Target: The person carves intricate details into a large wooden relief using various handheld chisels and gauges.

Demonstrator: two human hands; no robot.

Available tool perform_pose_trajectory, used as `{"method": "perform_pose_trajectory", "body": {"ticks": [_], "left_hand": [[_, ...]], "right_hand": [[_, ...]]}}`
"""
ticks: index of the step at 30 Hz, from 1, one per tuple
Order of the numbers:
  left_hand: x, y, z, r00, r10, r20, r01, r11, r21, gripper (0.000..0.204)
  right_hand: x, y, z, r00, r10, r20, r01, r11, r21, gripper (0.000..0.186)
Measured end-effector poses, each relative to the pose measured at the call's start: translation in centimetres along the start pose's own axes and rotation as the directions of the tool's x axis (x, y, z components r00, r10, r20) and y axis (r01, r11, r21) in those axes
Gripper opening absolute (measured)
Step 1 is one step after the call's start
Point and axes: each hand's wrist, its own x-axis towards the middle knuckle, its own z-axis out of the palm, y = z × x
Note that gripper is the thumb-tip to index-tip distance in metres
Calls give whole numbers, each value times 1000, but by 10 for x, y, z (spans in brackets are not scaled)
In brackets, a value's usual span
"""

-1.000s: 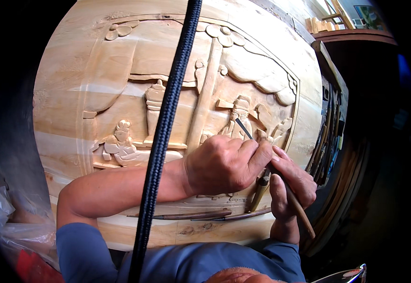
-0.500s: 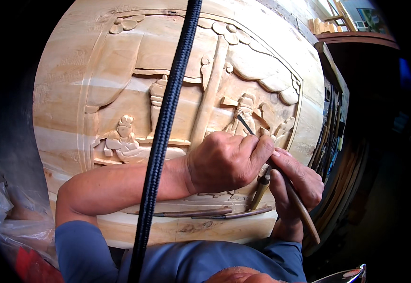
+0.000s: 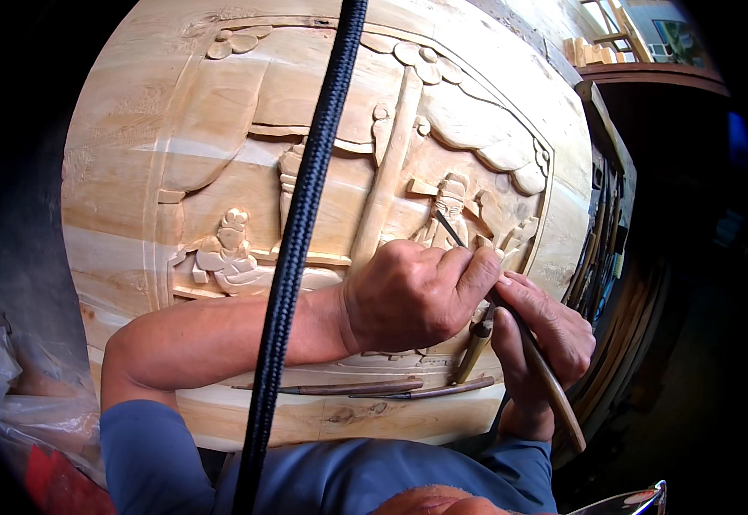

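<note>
My left hand (image 3: 417, 292) is closed around the lower part of a carving chisel (image 3: 549, 383), close to its thin dark blade. The blade tip rests at the chest of a small carved figure with a winged hat (image 3: 453, 187), just below its face. Further back, my right hand (image 3: 554, 330) grips the chisel's long wooden handle, fingers wrapped around it. Both hands are over the right half of a large pale wood relief panel (image 3: 116, 206). My left hand hides the carving beneath it.
Two slim chisels (image 3: 365, 388) lie along the panel's near edge, beside a thick-handled tool (image 3: 473, 352). More tools (image 3: 601, 232) stand in a rack to the right. A black braided cord (image 3: 309, 189) crosses the view. Clear plastic sheeting (image 3: 43, 425) lies at left.
The panel sits very slightly further right in the view. Both hands keep the same grip on the chisel, and its tip stays by the figure's chest.
</note>
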Motion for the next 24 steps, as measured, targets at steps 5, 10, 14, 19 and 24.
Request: {"method": "perform_pose_trajectory", "body": {"ticks": [5,10,14,19,24], "left_hand": [[3,-2,-4,1000,2,-3,-2,1000,-13,21],[2,-2,-5,1000,-12,-12,12,1000,-16,21],[2,-1,-4,999,-33,-15,32,998,-58,23],[2,-2,-5,998,-59,-6,58,995,-86,24],[3,-5,3,996,-66,-52,63,996,-57,21]], "right_hand": [[9,-13,-4,999,33,9,-33,999,-27,22],[11,-15,-3,1000,21,3,-21,999,-35,23],[11,-12,-1,1000,-3,-5,3,1000,-23,22],[11,-10,-1,999,44,-13,-44,999,22,21],[19,-4,3,1000,-14,-7,14,1000,23,20]]}}
